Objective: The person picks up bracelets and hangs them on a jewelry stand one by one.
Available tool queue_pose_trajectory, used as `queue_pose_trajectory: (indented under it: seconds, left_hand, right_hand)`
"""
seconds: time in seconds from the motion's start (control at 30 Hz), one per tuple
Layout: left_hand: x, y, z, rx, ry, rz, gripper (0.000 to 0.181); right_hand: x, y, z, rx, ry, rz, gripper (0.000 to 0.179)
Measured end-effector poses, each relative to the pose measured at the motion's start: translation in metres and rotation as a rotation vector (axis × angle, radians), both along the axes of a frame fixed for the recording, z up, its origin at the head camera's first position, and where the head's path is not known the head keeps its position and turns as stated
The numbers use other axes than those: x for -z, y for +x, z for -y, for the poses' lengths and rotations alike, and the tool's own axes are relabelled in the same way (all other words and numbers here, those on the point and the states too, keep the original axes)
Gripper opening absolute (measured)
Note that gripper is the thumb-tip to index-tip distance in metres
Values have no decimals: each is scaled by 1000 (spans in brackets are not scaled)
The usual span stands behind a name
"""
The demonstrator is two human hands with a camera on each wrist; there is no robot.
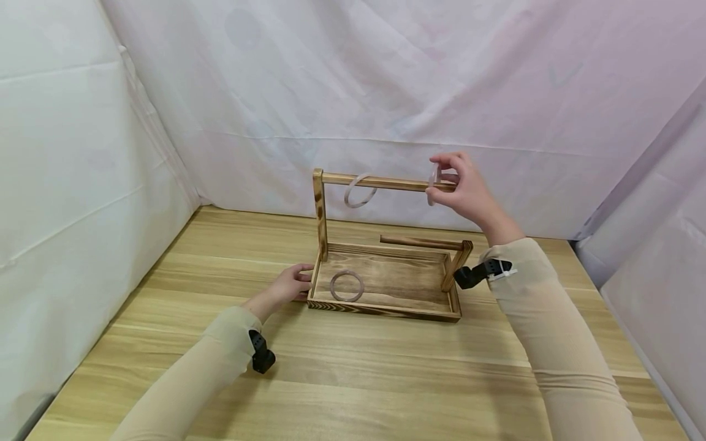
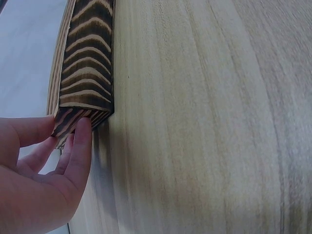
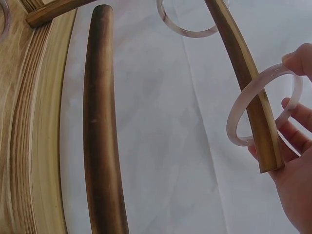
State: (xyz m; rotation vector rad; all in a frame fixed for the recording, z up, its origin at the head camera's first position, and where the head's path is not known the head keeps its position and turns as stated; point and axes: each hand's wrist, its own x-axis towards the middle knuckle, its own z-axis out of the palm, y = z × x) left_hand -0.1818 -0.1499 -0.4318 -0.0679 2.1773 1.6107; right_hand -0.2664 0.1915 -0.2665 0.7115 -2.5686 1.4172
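A brown wooden bangle stand has a shallow tray (image 1: 405,278) as its base and two bars above it. Pinched in my right hand (image 1: 469,190), a pale translucent bangle (image 3: 237,109) encircles the upper bar (image 3: 243,63) near its free end. Farther along that bar hangs a second bangle (image 1: 349,193). A third bangle (image 1: 362,288) lies in the tray's front left part. My left hand (image 1: 287,285) grips the tray's left end; the left wrist view shows its fingertips (image 2: 84,129) against the striped wood of the corner.
The lower bar (image 1: 421,242) juts leftward from a short post (image 1: 458,263) at the tray's right side. A taller post (image 1: 320,214) carries the upper bar on the left. Behind the wooden table (image 1: 353,367) hangs a pale cloth (image 1: 276,92).
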Motion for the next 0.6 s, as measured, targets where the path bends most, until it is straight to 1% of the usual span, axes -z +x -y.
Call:
queue_pose_trajectory:
  seconds: [0.2,0.3,0.43,0.6]
  left_hand:
    - [-2,1,0,1,-4,7,50]
    - [-3,1,0,9,-9,4,50]
    - [-3,0,1,2,-4,7,50]
    - [-2,0,1,-3,8,13,50]
  right_hand:
    - [0,1,1,3,13,-31,53]
    - [0,1,3,5,36,-71,53]
    - [-3,1,8,-10,60,-125,53]
    - [-5,1,15,-28,73,-146,52]
